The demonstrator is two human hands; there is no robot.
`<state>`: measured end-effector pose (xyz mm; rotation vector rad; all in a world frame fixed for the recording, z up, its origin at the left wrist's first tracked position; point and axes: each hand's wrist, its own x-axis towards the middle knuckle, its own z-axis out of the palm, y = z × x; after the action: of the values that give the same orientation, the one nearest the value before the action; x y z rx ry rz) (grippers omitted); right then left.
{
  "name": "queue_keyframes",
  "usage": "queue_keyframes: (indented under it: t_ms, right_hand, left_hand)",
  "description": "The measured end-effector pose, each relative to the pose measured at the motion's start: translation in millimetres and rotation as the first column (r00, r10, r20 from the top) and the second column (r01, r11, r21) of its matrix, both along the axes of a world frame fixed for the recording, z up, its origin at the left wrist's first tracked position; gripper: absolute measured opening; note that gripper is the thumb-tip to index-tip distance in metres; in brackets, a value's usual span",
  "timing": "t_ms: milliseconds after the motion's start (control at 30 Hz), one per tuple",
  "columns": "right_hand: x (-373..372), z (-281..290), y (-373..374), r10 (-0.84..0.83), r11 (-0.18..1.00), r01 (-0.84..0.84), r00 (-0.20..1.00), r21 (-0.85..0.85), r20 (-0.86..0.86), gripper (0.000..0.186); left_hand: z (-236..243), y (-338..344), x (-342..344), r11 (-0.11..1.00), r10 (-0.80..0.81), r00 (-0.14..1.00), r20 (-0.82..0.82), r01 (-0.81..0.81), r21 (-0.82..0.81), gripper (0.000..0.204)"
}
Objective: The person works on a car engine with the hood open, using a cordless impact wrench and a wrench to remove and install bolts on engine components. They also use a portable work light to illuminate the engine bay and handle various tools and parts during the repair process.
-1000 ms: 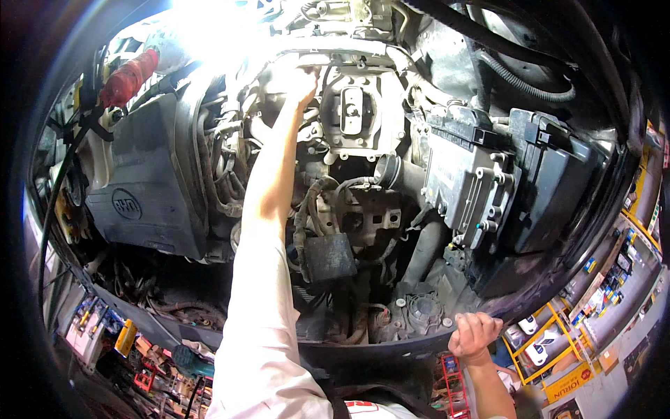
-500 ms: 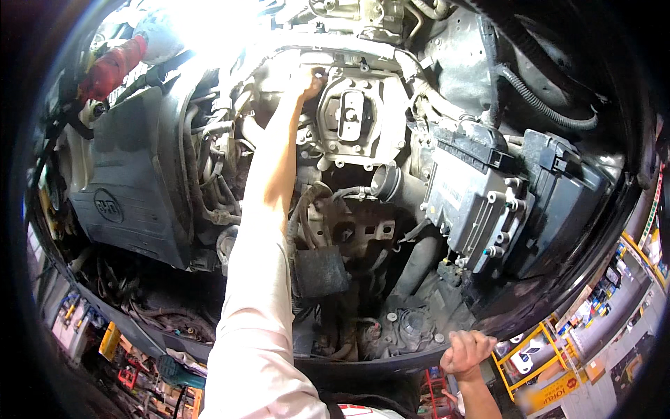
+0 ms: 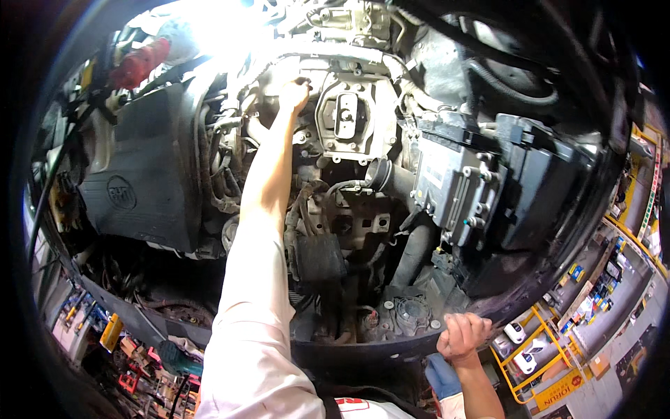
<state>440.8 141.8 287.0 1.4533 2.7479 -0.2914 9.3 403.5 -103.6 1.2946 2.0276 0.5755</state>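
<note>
My left arm reaches deep into a car's engine bay. At its end my left hand (image 3: 296, 96) has curled fingers, beside the left edge of a pale metal housing (image 3: 380, 133) with an oblong raised part in its middle. A small dark spot shows at the fingertips; what they grip, if anything, I cannot make out. My right hand (image 3: 464, 335) is closed like a fist, resting at the bay's dark front edge (image 3: 391, 351). Nothing shows in it. Just beyond lies a round mount (image 3: 412, 313).
A dark engine cover (image 3: 136, 171) stands at left, a finned control module (image 3: 453, 188) and black box (image 3: 527, 195) at right. A hose (image 3: 417, 255) runs between. A bright lamp (image 3: 227, 28) glares far left, near a red part (image 3: 142, 64). Yellow racking (image 3: 537, 342) stands outside.
My left hand has drawn slightly back and left from the housing's upper corner. My right hand stays at the front edge. The view has shifted a little, and something blue shows beside my right wrist.
</note>
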Motion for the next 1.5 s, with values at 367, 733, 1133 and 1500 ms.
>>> queue_keyframes:
  t_ms: [367, 733, 1133, 1500]
  right_hand:
    - [1, 0, 5, 0.008, 0.982, 0.041, 0.966, 0.183, -0.258, 0.018]
    - [-1, -14, 0, 0.036, 0.944, 0.067, 0.952, 0.323, -0.304, 0.01]
    - [-2, -17, 1, -0.001, 0.925, 0.061, 0.987, 0.374, -0.16, 0.01]
    - [-73, -6, -86, -0.139, 0.952, 0.243, 0.887, 0.188, -0.44, 0.026]
  left_hand:
    - [131, -121, 92, 0.998, 0.004, 0.979, -0.202, 0.008, 0.055, 0.024]
    - [401, -377, 221, 0.917, -0.044, 0.995, -0.094, 0.078, 0.391, 0.016]
    - [439, -548, 235, 0.906, 0.101, 0.982, -0.16, -0.024, 0.422, 0.027]
    - [411, -732, 196, 0.883, 0.456, 0.838, -0.299, -0.385, 0.268, 0.024]
